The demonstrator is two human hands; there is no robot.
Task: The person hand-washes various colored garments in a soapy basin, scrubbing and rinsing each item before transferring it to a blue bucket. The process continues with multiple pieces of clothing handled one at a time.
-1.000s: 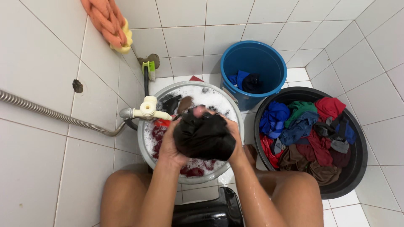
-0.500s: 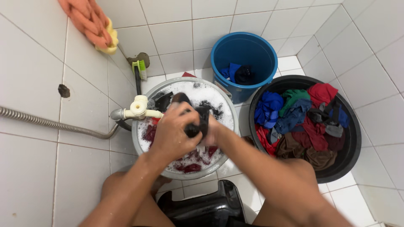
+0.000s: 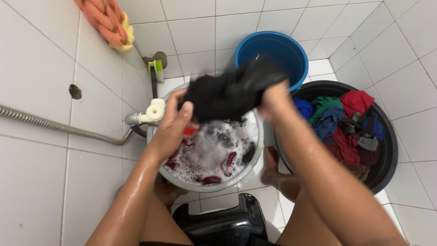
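Observation:
A wet black garment (image 3: 232, 91) is stretched between my two hands above the grey wash basin (image 3: 182, 180), reaching toward the blue bucket (image 3: 291, 50). My left hand (image 3: 175, 123) grips its left end over the basin's left rim. My right hand (image 3: 275, 100) grips its right end, near the bucket's front edge. The basin holds soapy foam (image 3: 207, 150) with dark red and black clothes poking through. The garment is blurred by motion.
A large black tub (image 3: 391, 141) full of red, blue and green clothes sits at the right. A white tap (image 3: 152, 114) with a metal hose (image 3: 54, 125) juts from the left wall. A green brush (image 3: 156, 70) and an orange cloth (image 3: 104, 20) hang behind. A black stool (image 3: 223, 225) lies below me.
The black garment was bunched between both hands over the basin; it has been lifted and pulled out toward the blue bucket, my right hand moving up and right.

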